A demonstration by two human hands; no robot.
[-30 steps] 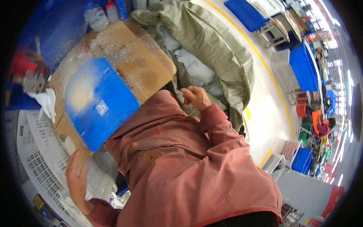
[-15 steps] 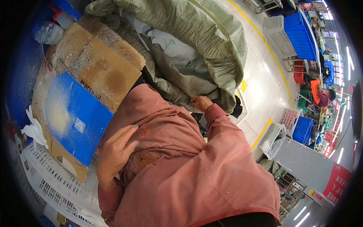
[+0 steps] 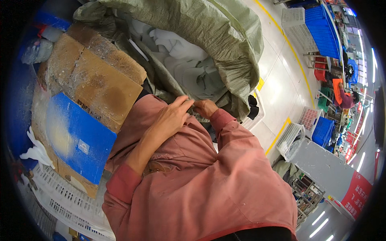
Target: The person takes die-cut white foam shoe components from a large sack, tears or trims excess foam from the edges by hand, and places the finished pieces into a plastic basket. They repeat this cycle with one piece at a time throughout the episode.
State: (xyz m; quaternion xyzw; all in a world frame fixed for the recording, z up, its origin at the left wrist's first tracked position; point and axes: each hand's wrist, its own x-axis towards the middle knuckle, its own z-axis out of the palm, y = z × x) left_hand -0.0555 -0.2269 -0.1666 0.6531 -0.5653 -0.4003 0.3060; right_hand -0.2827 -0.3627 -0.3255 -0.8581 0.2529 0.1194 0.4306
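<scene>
A large olive-green woven sack [image 3: 237, 48] stands gaping in front of me, with several white, soft-looking curved pieces [image 3: 189, 50] lying inside. My right hand [image 3: 206, 108] is closed on the near rim of the sack. Beside it, my left hand [image 3: 175, 116] reaches over my lap with its fingers bent together at the same rim, its fingertips almost meeting the right hand. The fold of sack between the fingers is mostly hidden.
To my left lies dusty cardboard [image 3: 104, 80] with a blue sheet [image 3: 80, 136]. A white glove-like item [image 3: 38, 150] hangs by a white basket [image 3: 60, 197]. On the right are crates [image 3: 291, 140], a grey panel [image 3: 321, 166] and a distant person in dark red [image 3: 346, 100].
My left hand has moved from above my lap forward and right to the sack's rim, its fingers drawing together. The right hand has shifted slightly left along the rim, which now gapes wider.
</scene>
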